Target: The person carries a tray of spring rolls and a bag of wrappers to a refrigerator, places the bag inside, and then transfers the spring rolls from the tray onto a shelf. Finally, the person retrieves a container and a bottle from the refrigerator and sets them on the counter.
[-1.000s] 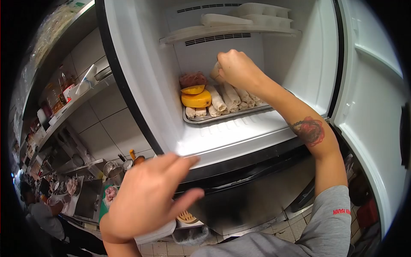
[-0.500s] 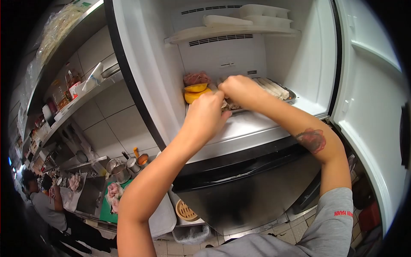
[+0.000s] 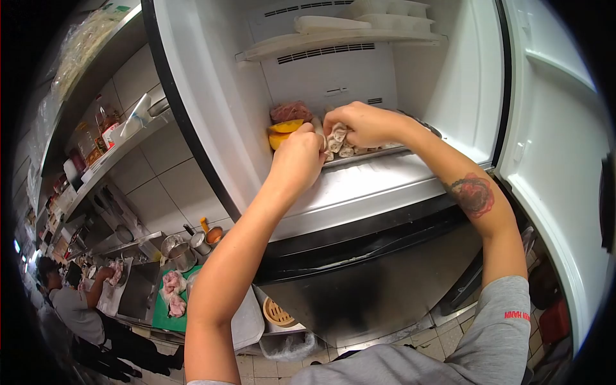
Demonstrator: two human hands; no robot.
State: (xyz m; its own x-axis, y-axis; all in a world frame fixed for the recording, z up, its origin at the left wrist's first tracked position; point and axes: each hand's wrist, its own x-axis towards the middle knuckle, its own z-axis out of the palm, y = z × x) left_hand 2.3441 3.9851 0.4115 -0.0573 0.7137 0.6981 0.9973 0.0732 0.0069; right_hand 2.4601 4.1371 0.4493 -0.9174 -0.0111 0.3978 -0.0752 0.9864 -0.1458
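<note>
Inside the open freezer [image 3: 359,179], several pale spring rolls [image 3: 340,138] are packed side by side on a metal tray [image 3: 366,155], their ends facing me. My left hand [image 3: 298,154] is closed at the left end of the row, its fingertips against the rolls; what it pinches is hidden. From above, my right hand [image 3: 369,125] reaches over the rolls with fingers curled down around one or more of them. Left of the rolls lie yellow pieces [image 3: 282,135], partly behind my left hand. A bag of reddish meat [image 3: 292,111] sits behind them.
Above, a freezer shelf [image 3: 346,40] holds white trays [image 3: 391,16]. The freezer door [image 3: 545,128] stands open on the right. To the left, a counter has a green board with raw meat [image 3: 173,292] and pots [image 3: 179,252]. A co-worker [image 3: 74,308] stands at the far left.
My right hand has shifted slightly right and turned, exposing roll ends below it. My left hand has moved a little left. The co-worker has raised a piece of meat.
</note>
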